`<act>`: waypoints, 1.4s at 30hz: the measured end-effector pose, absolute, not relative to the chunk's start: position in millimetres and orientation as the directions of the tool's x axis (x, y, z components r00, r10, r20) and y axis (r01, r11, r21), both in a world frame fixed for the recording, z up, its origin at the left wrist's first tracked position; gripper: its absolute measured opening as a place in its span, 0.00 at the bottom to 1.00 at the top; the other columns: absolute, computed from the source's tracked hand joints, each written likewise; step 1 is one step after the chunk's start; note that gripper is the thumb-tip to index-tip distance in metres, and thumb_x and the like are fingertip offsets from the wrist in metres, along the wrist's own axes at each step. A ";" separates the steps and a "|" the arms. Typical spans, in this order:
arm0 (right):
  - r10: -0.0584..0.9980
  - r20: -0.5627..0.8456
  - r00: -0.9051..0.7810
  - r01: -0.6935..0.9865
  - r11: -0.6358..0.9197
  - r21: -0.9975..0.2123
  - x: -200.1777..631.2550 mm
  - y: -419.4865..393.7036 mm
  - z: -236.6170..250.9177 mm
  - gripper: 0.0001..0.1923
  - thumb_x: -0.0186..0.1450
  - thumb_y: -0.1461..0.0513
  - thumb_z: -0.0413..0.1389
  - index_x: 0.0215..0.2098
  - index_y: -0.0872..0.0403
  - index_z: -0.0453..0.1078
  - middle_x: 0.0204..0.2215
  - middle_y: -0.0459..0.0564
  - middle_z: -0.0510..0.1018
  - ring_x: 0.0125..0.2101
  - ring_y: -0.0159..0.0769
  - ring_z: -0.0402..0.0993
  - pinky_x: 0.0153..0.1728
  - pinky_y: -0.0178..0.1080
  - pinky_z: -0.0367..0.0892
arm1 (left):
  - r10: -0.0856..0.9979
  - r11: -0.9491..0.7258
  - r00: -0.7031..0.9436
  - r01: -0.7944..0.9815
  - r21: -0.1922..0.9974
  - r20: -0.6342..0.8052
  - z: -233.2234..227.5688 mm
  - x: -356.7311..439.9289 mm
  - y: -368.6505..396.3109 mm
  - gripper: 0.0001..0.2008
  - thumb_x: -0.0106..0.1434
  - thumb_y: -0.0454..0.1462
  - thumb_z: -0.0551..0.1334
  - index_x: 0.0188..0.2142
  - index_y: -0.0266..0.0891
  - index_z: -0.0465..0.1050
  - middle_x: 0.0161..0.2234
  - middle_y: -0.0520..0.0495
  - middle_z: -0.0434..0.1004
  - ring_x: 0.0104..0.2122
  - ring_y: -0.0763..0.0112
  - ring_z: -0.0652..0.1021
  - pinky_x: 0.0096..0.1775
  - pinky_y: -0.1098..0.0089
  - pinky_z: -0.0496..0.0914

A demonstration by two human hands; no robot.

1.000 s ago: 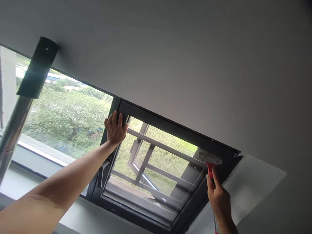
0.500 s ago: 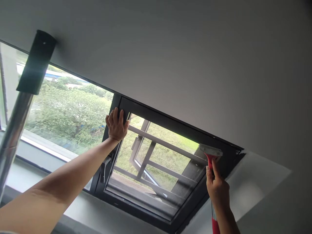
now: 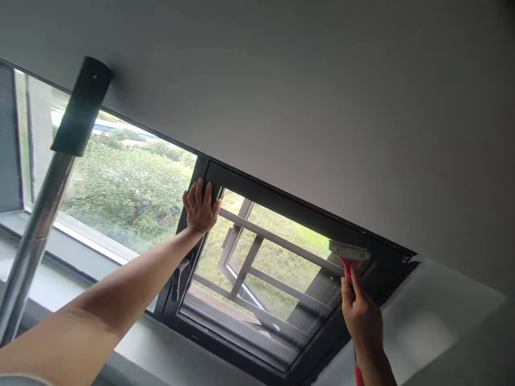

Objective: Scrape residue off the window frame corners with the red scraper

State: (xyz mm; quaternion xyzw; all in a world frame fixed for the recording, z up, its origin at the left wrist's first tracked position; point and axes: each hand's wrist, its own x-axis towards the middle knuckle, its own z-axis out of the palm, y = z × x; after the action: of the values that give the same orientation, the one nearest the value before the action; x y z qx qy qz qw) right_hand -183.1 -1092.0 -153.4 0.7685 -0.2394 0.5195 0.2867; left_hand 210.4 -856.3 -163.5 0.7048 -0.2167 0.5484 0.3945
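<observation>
Fingers spread, my left hand (image 3: 200,206) rests on the upper left of the dark window frame (image 3: 277,203). My right hand (image 3: 364,316) is wrapped round a scraper (image 3: 349,252) with a red handle. Its wide blade head is at the upper right corner of the frame, beside the glass; whether the edge touches cannot be told. Part of the red grip shows below my wrist. The mesh-covered pane (image 3: 273,268) lies between my two hands.
A metal pole (image 3: 36,241) with a black sleeve (image 3: 83,107) stands slanted at the left. Below my left hand is a window handle (image 3: 179,276). A fixed pane (image 3: 132,177) lies to the left, the pale wall (image 3: 281,96) above, and the sill (image 3: 140,348) below.
The whole view has shifted, so the window, pole and left hand appear farther right. Both hands keep their holds; the scraper head stays near the same corner of the frame.
</observation>
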 end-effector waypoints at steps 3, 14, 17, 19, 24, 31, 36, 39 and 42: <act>-0.019 0.930 0.366 -0.668 -0.701 0.249 -184.0 -1095.2 -155.6 0.22 0.63 0.58 0.52 0.54 0.57 0.65 0.31 0.50 0.80 0.21 0.31 0.73 0.18 0.31 0.59 | 0.129 -0.600 0.295 -0.737 0.312 0.947 -163.8 211.0 -856.5 0.30 0.63 0.45 0.49 0.61 0.34 0.50 0.62 0.34 0.48 0.60 0.52 0.52 0.58 0.50 0.44; 0.034 0.928 0.372 -0.680 -0.670 0.298 -180.7 -1100.7 -161.4 0.24 0.64 0.58 0.50 0.57 0.58 0.61 0.37 0.53 0.79 0.24 0.32 0.74 0.21 0.31 0.61 | 0.131 -0.587 0.317 -0.738 0.331 0.939 -164.1 209.9 -856.7 0.30 0.63 0.46 0.49 0.61 0.35 0.50 0.62 0.35 0.47 0.60 0.52 0.51 0.58 0.51 0.43; 0.046 0.929 0.366 -0.709 -0.633 0.311 -183.3 -1103.5 -166.4 0.25 0.63 0.58 0.51 0.57 0.59 0.61 0.32 0.52 0.79 0.22 0.30 0.73 0.19 0.32 0.58 | 0.131 -0.563 0.329 -0.752 0.343 0.935 -164.0 209.7 -856.8 0.29 0.63 0.46 0.48 0.61 0.35 0.51 0.63 0.36 0.47 0.61 0.52 0.51 0.58 0.50 0.43; 0.032 0.931 0.363 -0.712 -0.636 0.299 -184.3 -1103.1 -168.5 0.25 0.63 0.58 0.51 0.57 0.59 0.61 0.30 0.52 0.79 0.21 0.30 0.72 0.18 0.32 0.57 | 0.134 -0.554 0.337 -0.754 0.353 0.932 -164.1 209.5 -856.9 0.29 0.63 0.46 0.48 0.61 0.35 0.51 0.63 0.37 0.46 0.61 0.52 0.51 0.58 0.50 0.43; 0.043 0.947 0.317 -0.723 -0.635 0.271 -185.7 -1099.0 -165.6 0.27 0.62 0.58 0.53 0.58 0.58 0.60 0.32 0.51 0.79 0.23 0.31 0.73 0.20 0.32 0.58 | 0.135 -0.580 0.320 -0.742 0.337 0.938 -164.4 210.1 -857.1 0.29 0.63 0.46 0.48 0.61 0.35 0.51 0.62 0.36 0.47 0.61 0.53 0.51 0.59 0.51 0.43; 0.159 0.931 0.328 -0.780 -0.510 0.362 -196.6 -1108.1 -162.9 0.31 0.59 0.56 0.57 0.59 0.54 0.58 0.22 0.45 0.75 0.19 0.27 0.69 0.17 0.31 0.52 | 0.141 -0.513 0.321 -0.785 0.347 0.936 -164.7 211.6 -857.1 0.30 0.63 0.48 0.48 0.60 0.34 0.52 0.62 0.35 0.48 0.61 0.53 0.50 0.59 0.51 0.41; 0.155 0.939 0.307 -0.773 -0.535 0.341 -191.6 -1098.4 -162.5 0.31 0.59 0.57 0.56 0.59 0.52 0.57 0.23 0.45 0.75 0.20 0.26 0.69 0.18 0.30 0.53 | 0.136 -0.542 0.331 -0.764 0.350 0.934 -165.0 210.9 -857.0 0.29 0.64 0.47 0.47 0.61 0.35 0.51 0.62 0.36 0.47 0.61 0.53 0.50 0.59 0.51 0.42; 0.169 0.927 0.334 -0.760 -0.534 0.371 -181.4 -1086.2 -159.2 0.31 0.59 0.57 0.56 0.60 0.50 0.56 0.25 0.45 0.76 0.22 0.27 0.69 0.20 0.30 0.54 | 0.135 -0.578 0.317 -0.744 0.334 0.939 -164.7 210.3 -856.9 0.29 0.63 0.46 0.48 0.61 0.34 0.51 0.62 0.36 0.47 0.61 0.53 0.51 0.58 0.51 0.44; 0.156 0.933 0.323 -0.799 -0.484 0.357 -176.9 -1081.2 -159.9 0.30 0.60 0.57 0.55 0.59 0.48 0.57 0.24 0.46 0.74 0.20 0.27 0.66 0.20 0.31 0.53 | 0.139 -0.569 0.326 -0.747 0.345 0.935 -164.2 210.0 -856.8 0.29 0.63 0.47 0.48 0.61 0.34 0.51 0.62 0.37 0.47 0.61 0.52 0.51 0.58 0.50 0.44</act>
State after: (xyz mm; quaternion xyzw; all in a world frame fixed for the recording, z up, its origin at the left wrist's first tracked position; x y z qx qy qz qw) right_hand -176.9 -1081.2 -159.9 0.6781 -0.2369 0.5314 0.4491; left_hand 210.0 -856.8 -164.2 0.7028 -0.2160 0.5390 0.4110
